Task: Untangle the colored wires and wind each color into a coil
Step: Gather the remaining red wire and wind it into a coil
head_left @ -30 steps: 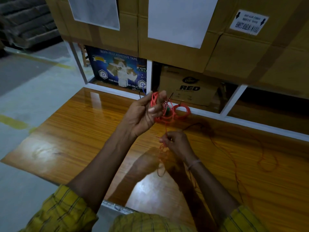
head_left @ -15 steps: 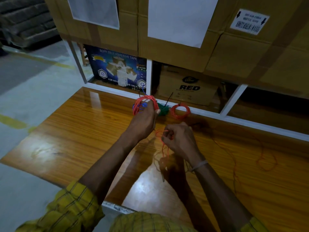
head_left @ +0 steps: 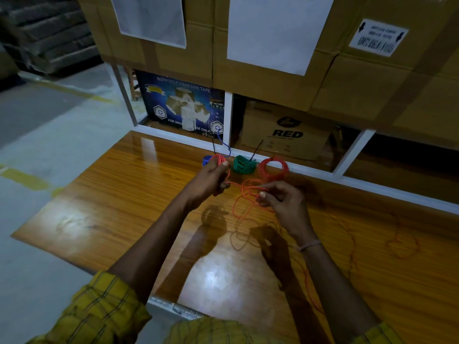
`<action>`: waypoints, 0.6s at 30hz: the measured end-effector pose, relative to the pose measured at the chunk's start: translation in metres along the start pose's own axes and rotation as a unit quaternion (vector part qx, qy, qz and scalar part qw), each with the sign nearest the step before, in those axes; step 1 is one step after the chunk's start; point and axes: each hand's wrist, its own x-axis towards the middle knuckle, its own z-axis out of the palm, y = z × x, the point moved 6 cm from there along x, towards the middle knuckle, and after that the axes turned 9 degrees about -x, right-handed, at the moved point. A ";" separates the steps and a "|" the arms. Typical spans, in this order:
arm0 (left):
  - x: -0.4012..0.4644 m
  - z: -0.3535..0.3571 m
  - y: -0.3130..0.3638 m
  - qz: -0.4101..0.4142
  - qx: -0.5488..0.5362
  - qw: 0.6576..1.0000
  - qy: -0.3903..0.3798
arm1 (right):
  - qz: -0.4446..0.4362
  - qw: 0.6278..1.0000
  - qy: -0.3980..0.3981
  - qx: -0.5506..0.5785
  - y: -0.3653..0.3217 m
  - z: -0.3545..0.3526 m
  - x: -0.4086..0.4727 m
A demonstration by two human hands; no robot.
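My left hand (head_left: pixel 210 179) grips a small coil of orange-red wire (head_left: pixel 219 160) held above the wooden table (head_left: pixel 111 209). From it a loose strand of the same wire (head_left: pixel 244 194) runs to my right hand (head_left: pixel 282 202), which pinches it between thumb and fingers. More of that strand trails in loops over the table to the right (head_left: pixel 402 244). Behind my left hand lies a blue coil (head_left: pixel 206 160), partly hidden. A green coil (head_left: pixel 243 165) and a red coil (head_left: pixel 274 167) lie at the table's far edge.
A white shelf frame (head_left: pixel 347 180) borders the table's far side, with cardboard boxes (head_left: pixel 285 130) and a blue tape carton (head_left: pixel 183 105) behind it. Large cartons (head_left: pixel 347 78) are stacked above. Grey floor with yellow lines (head_left: pixel 24 177) lies to the left.
My left hand has turned over and lowered with its orange-red coil, moving left. My right hand has risen and moved right, drawing the strand out between the hands.
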 end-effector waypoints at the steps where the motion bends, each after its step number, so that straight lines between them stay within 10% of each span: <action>1: 0.000 -0.001 -0.002 -0.006 -0.037 0.999 0.008 | 0.010 1.000 -0.005 0.017 0.000 0.001 -0.001; 10: 0.005 -0.004 -0.016 -0.081 -0.182 0.979 0.050 | -0.119 0.979 -0.057 -0.155 -0.019 0.012 0.001; 18: 0.023 -0.046 -0.034 -0.150 -0.439 0.864 0.195 | -0.230 0.915 -0.199 -0.264 -0.027 0.015 -0.014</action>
